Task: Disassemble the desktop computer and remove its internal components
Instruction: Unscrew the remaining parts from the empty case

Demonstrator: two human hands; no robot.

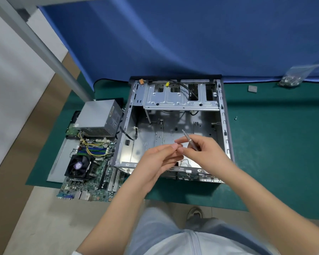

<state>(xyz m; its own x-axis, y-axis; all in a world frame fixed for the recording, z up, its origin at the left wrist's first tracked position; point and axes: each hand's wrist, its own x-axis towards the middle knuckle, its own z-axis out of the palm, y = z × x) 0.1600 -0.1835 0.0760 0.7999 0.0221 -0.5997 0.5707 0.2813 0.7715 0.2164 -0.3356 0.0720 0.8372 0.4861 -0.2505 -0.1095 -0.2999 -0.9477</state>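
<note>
The open grey computer case [226, 137] lies on the green mat, its inside bare except for the drive cage [180, 100] at the far end and a few cables. Above the case's near half, my right hand [204, 151] grips a slim grey screwdriver [191, 141] with its tip pointing up and away. My left hand [160, 159] meets it, fingertips pinched together against the right hand's fingers; what they pinch is too small to see. The removed motherboard [92, 173] with its black fan and the grey power supply [99, 118] lie to the left of the case.
A loose screw [235, 118] and a small grey pad [252, 88] lie on the green mat [284, 153] to the right. A plastic bag of screws [293, 78] rests by the blue curtain. A grey metal panel [61, 159] sits under the motherboard. A metal post [50, 56] rises at left.
</note>
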